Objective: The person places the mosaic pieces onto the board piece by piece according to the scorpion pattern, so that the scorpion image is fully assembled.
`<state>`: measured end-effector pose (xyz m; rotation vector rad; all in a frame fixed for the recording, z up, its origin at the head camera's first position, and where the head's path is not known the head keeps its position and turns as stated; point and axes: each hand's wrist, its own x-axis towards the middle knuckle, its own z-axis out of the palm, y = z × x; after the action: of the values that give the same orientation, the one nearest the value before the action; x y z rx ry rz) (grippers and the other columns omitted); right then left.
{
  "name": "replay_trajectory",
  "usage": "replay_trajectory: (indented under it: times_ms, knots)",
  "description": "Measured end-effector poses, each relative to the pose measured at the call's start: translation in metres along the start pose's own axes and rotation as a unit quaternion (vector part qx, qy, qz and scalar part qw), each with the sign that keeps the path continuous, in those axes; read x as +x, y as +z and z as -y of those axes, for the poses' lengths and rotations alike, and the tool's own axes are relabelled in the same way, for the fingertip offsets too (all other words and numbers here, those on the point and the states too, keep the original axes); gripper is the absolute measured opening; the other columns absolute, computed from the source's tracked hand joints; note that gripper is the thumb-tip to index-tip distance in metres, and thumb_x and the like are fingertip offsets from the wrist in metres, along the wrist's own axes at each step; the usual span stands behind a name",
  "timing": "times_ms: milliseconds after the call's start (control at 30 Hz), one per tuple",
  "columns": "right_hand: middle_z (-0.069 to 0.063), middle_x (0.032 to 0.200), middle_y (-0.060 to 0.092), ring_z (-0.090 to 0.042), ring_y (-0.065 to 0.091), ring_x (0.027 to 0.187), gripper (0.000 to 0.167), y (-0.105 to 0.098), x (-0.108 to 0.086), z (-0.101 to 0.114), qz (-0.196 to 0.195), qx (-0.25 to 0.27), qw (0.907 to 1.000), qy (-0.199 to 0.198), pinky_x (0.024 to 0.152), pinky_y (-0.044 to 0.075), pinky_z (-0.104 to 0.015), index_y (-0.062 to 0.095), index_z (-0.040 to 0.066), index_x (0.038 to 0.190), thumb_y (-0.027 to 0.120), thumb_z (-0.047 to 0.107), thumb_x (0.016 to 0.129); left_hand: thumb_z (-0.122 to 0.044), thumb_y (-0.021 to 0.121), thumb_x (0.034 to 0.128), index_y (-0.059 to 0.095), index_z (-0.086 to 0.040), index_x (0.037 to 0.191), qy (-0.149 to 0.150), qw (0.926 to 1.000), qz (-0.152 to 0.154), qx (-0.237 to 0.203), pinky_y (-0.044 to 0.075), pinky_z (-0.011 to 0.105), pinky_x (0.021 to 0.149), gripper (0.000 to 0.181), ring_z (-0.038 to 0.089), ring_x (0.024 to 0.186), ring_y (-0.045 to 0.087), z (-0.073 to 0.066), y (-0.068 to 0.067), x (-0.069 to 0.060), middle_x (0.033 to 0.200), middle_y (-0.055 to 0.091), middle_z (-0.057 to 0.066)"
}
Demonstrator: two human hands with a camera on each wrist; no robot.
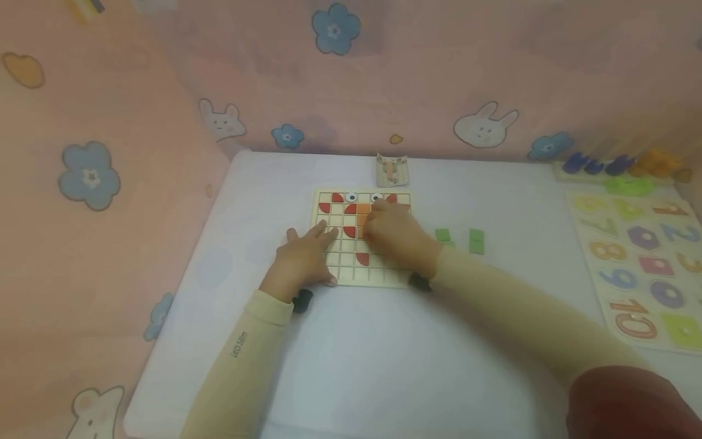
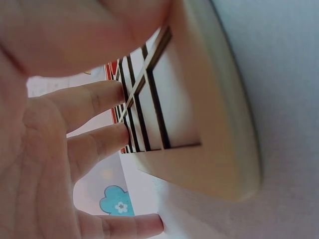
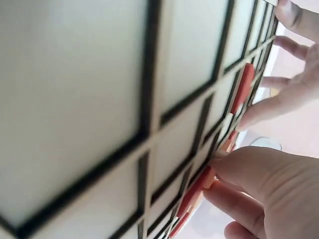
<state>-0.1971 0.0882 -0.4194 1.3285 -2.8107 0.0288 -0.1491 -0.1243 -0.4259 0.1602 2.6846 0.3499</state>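
Observation:
A pale wooden grid board (image 1: 347, 273) lies on the white table. Red quarter-round tiles (image 1: 362, 259), orange square tiles (image 1: 363, 209) and two round eye tiles (image 1: 351, 197) sit in its cells. My left hand (image 1: 298, 259) rests on the board's left side with fingers spread; in the left wrist view its fingertips (image 2: 117, 134) touch the grid. My right hand (image 1: 400, 235) is over the board's right half and covers several cells. In the right wrist view its thumb and index finger pinch an orange tile (image 3: 210, 178) at the grid, beside a red tile (image 3: 192, 194).
Green square tiles (image 1: 476, 241) lie right of the board. Behind it stands a small folded picture card (image 1: 392, 172). A number puzzle board (image 1: 609, 274) lies at the far right, with blue shaped pieces (image 1: 594, 164) on another base behind it. Pink patterned cloth (image 1: 384, 97) borders the table.

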Motion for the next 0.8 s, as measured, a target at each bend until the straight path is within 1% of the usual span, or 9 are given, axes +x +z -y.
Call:
replay_trajectory:
  times_ms: [133,233,333,400,467,600,700,767,800]
  knots:
    - [-0.004,0.097,0.076,-0.028,0.055,0.096,0.008,0.004,0.001,0.003,-0.001,-0.015,0.9998,-0.012,0.095,0.044,-0.040,0.081,0.008,0.095,0.076,0.003,0.091,-0.035,0.099,0.0714,0.040,-0.031,0.165,-0.002,1.0000,0.000,-0.002,0.050,0.052,0.085,0.111,0.037,0.117,0.039,-0.002,-0.001,-0.002,0.176,0.020,-0.002]
    - [-0.006,0.107,0.075,-0.030,0.057,0.103,0.010,0.006,0.001,0.002,0.003,-0.019,0.9998,-0.007,0.100,0.043,-0.041,0.082,0.007,0.098,0.073,0.005,0.093,-0.034,0.099,0.0713,0.040,-0.030,0.165,-0.002,1.0000,-0.001,-0.004,0.049,0.053,0.086,0.111,0.037,0.116,0.039,-0.003,-0.003,-0.004,0.176,0.020,-0.001]
    - [-0.007,0.118,0.074,-0.031,0.057,0.111,0.015,0.006,-0.001,-0.001,0.006,0.020,0.9995,0.025,0.102,0.045,-0.042,0.082,0.008,0.105,0.069,0.012,0.098,-0.034,0.099,0.0712,0.040,-0.030,0.165,-0.004,1.0000,0.000,-0.001,0.049,0.051,0.084,0.111,0.036,0.115,0.039,-0.004,-0.005,-0.006,0.176,0.021,-0.001]
    - [-0.006,0.125,0.073,-0.030,0.055,0.118,0.018,0.000,-0.005,-0.007,0.007,0.058,0.9966,0.059,0.106,0.044,-0.043,0.082,0.010,0.110,0.068,0.017,0.101,-0.033,0.100,0.0715,0.040,-0.030,0.166,-0.005,1.0000,0.001,0.000,0.049,0.050,0.083,0.112,0.036,0.115,0.039,-0.005,-0.006,-0.006,0.176,0.020,-0.001]
    - [-0.005,0.126,0.073,-0.029,0.055,0.120,0.021,-0.009,-0.011,-0.014,0.008,0.086,0.9922,0.089,0.107,0.043,-0.043,0.082,0.011,0.113,0.066,0.021,0.103,-0.033,0.100,0.0715,0.039,-0.030,0.166,-0.005,1.0000,0.001,-0.001,0.049,0.049,0.083,0.112,0.035,0.115,0.039,-0.005,-0.006,-0.006,0.176,0.020,-0.001]
    - [-0.007,0.128,0.073,-0.030,0.053,0.125,0.025,-0.027,-0.035,-0.034,0.018,0.116,0.9833,0.139,0.113,0.038,-0.045,0.081,0.009,0.117,0.064,0.022,0.105,-0.032,0.100,0.0716,0.039,-0.030,0.166,-0.004,1.0000,0.002,-0.007,0.049,0.051,0.086,0.112,0.035,0.117,0.038,-0.006,-0.006,-0.006,0.176,0.020,-0.001]
    - [-0.008,0.127,0.074,-0.031,0.052,0.124,0.026,-0.029,-0.062,-0.048,0.021,0.113,0.9779,0.175,0.112,0.040,-0.046,0.079,0.008,0.121,0.064,0.021,0.105,-0.033,0.099,0.0717,0.039,-0.030,0.166,-0.005,1.0000,0.004,-0.007,0.049,0.054,0.088,0.112,0.036,0.118,0.038,-0.005,-0.005,-0.006,0.176,0.020,-0.001]
    - [-0.007,0.118,0.075,-0.030,0.052,0.119,0.023,-0.026,-0.082,-0.056,0.028,0.110,0.9751,0.191,0.109,0.042,-0.047,0.078,0.007,0.120,0.066,0.019,0.104,-0.033,0.099,0.0718,0.039,-0.030,0.166,-0.006,1.0000,0.004,-0.006,0.048,0.055,0.089,0.112,0.037,0.119,0.038,-0.004,-0.004,-0.006,0.176,0.020,-0.001]
    - [-0.005,0.110,0.076,-0.030,0.053,0.115,0.019,-0.024,-0.092,-0.060,0.042,0.096,0.9754,0.194,0.106,0.043,-0.048,0.078,0.008,0.115,0.066,0.018,0.103,-0.033,0.099,0.0720,0.039,-0.029,0.166,-0.006,0.9999,0.005,-0.006,0.048,0.055,0.089,0.112,0.037,0.119,0.038,-0.004,-0.004,-0.006,0.176,0.020,-0.001]
